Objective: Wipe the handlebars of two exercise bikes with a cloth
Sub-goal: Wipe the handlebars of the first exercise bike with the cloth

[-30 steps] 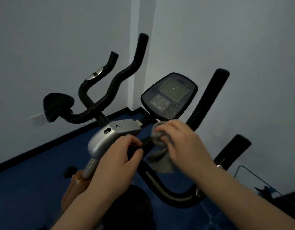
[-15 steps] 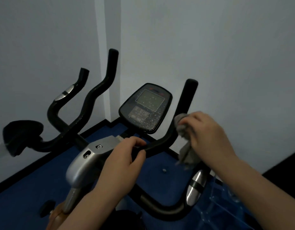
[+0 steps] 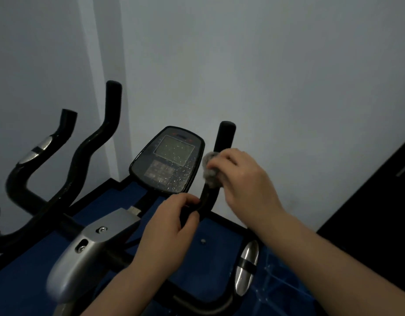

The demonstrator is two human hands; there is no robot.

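Observation:
A black handlebar of the exercise bike rises upright right of the console. My right hand grips a grey cloth wrapped round this bar below its tip. Lower down, my left hand grips the same bar near its bend. The left side of the handlebars curves up at the left, untouched. A second bike is not in view.
A silver stem cover sits below the console. A silver pulse sensor is on the lower right grip. Grey walls stand close behind, blue floor below, a dark panel at the right.
My right hand with the cloth has slid from the bar's base up toward its tip. My left hand has kept its grip on the bar. The view has swung to the right.

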